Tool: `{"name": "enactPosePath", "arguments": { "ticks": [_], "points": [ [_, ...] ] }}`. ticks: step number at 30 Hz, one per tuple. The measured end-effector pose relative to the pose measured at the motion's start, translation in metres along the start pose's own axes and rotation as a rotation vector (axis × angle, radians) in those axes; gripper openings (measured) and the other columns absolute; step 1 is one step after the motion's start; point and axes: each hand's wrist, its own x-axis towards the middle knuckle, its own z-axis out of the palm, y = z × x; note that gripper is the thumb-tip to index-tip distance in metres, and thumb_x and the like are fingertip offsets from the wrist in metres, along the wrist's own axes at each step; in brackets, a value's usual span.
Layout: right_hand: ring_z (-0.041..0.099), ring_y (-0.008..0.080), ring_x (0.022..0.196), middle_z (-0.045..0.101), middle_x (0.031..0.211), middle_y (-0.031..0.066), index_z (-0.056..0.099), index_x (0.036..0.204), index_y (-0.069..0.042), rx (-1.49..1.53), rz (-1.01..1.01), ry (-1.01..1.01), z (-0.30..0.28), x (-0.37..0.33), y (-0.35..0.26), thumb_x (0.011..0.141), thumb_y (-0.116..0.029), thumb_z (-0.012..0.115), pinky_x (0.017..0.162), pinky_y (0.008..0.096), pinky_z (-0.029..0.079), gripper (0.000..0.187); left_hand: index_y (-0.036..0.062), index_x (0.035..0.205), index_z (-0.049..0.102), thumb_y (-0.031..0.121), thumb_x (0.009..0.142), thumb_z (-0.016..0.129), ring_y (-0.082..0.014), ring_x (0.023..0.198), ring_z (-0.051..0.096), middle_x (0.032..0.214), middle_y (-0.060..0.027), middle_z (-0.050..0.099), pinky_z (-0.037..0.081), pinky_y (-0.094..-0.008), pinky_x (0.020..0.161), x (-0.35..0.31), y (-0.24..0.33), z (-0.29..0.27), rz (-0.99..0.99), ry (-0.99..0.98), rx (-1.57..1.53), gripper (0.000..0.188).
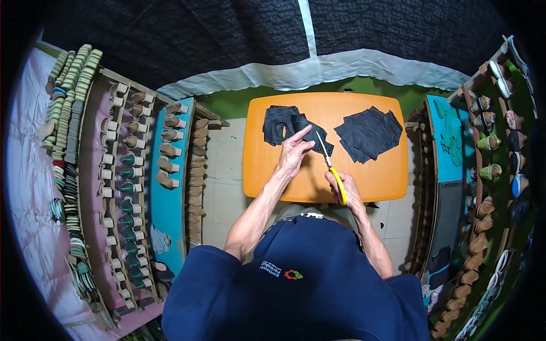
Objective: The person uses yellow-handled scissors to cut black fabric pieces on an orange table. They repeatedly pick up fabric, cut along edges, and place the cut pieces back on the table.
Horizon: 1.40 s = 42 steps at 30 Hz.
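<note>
My right hand (351, 190) grips a pair of scissors (339, 182) by its yellow handles, the metal blades pointing up and left across a dark piece of material (323, 143). Part of that piece shows a dotted or perforated pattern. At its left edge is my left hand (294, 154), two fingers stretched toward the blades; the piece appears held between its fingers, though the grip is partly hidden. Behind the left hand lie black cut pieces (274, 118), one with a curved opening. A stack of black pieces (372, 136) is spread to the right on the orange table (259, 176).
Racks of shoe lasts (132, 187) stand on the left, beside bundled striped rolls (74, 113). On the right, another rack (483, 142) carries shoes and lasts next to a blue panel (446, 165). A dark patterned curtain (227, 40) hangs beyond the table.
</note>
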Motion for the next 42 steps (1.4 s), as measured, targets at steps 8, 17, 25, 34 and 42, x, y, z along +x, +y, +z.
{"name": "enactPosePath", "arguments": {
  "ticks": [8,17,25,34,42],
  "points": [
    [0.044,0.0081,0.042,0.046,0.053,-0.0026,0.055,0.072,-0.010,0.104,-0.015,-0.046,0.003,-0.009,0.004,0.090,-0.054,0.067,0.039,0.0257,0.038,0.050,0.0034,0.138,0.056,0.001,0.088,0.070,-0.0093,0.091,0.066,0.093,-0.0025,0.070,0.052,-0.0238,0.088,-0.003,-0.005,0.006,0.021,0.157,-0.079,0.052],
    [0.047,0.0122,0.048,0.047,0.059,0.0023,0.056,0.088,-0.002,0.144,-0.023,-0.139,0.005,0.006,0.015,0.098,-0.056,0.054,0.045,0.0289,0.043,0.055,-0.0049,0.133,0.058,-0.002,0.083,0.073,-0.0003,0.064,0.052,0.068,0.0085,0.051,0.049,-0.0171,0.073,-0.010,-0.019,0.011,0.051,0.151,0.044,0.052],
    [0.045,0.0116,0.047,0.045,0.058,0.0011,0.054,0.084,-0.005,0.161,0.014,-0.110,0.007,0.010,0.016,0.097,-0.056,0.055,0.044,0.0291,0.041,0.053,-0.0044,0.135,0.056,-0.002,0.083,0.074,-0.0002,0.064,0.051,0.068,0.0096,0.050,0.048,-0.0165,0.071,-0.011,-0.027,0.011,0.066,0.150,0.042,0.055],
    [0.043,0.0098,0.041,0.043,0.057,-0.0011,0.052,0.077,-0.008,0.190,0.013,-0.054,0.007,0.007,0.019,0.094,-0.058,0.059,0.038,0.0267,0.037,0.054,-0.0037,0.137,0.053,-0.001,0.084,0.074,-0.0011,0.067,0.053,0.069,0.0087,0.051,0.049,-0.0173,0.073,-0.013,-0.031,0.014,0.074,0.145,0.032,0.057],
    [0.042,0.0090,0.039,0.043,0.054,-0.0024,0.053,0.073,-0.010,0.266,-0.011,-0.005,0.014,0.005,0.020,0.092,-0.057,0.064,0.037,0.0255,0.036,0.052,-0.0005,0.139,0.054,0.000,0.085,0.073,-0.0031,0.074,0.059,0.077,0.0053,0.060,0.051,-0.0185,0.076,-0.014,-0.041,0.023,0.067,0.201,-0.010,0.057]
  ]
}}
